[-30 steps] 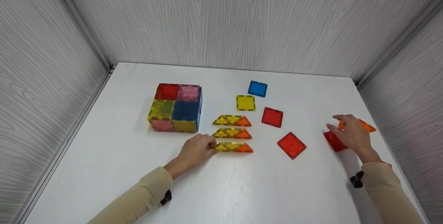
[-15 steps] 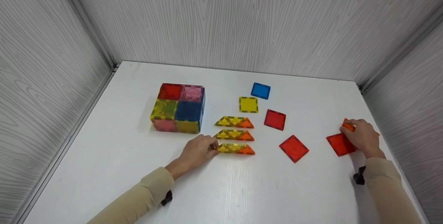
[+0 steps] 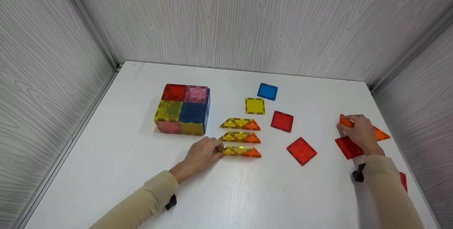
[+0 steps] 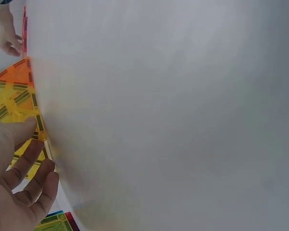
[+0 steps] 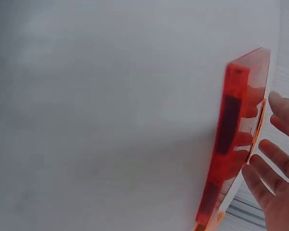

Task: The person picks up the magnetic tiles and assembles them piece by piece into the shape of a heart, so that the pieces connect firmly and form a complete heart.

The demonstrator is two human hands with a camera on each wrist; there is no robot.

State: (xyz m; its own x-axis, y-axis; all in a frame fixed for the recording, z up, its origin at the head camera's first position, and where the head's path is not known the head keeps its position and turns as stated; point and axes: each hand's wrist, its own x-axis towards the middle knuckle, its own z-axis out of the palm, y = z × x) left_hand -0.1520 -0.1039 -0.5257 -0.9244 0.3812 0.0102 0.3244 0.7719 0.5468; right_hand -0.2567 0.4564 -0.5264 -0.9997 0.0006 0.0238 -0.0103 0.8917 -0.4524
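Note:
My left hand (image 3: 204, 153) pinches the left end of the nearest of three upright rows of yellow and orange triangular magnetic tiles (image 3: 241, 152). In the left wrist view its thumb and fingers are at the yellow part (image 4: 12, 103). At the far right, my right hand (image 3: 361, 132) pinches an orange triangular magnetic tile (image 3: 346, 121), partly hidden under its fingers. A second orange tile (image 3: 382, 134) shows on that hand's right side. Just below the hand lies a red square tile (image 3: 348, 147); its edge (image 5: 226, 130) fills the foreground in the right wrist view.
A box built of coloured square tiles (image 3: 182, 108) stands left of the rows. Behind and right of them lie a blue square (image 3: 267, 91), a yellow square (image 3: 254, 106) and two red squares (image 3: 282, 121). Another red tile (image 3: 403, 181) pokes out beside the right sleeve.
The right hand has come down onto an orange triangular tile, taken hold of it and shifted it slightly left. The left hand has stayed at the nearest row.

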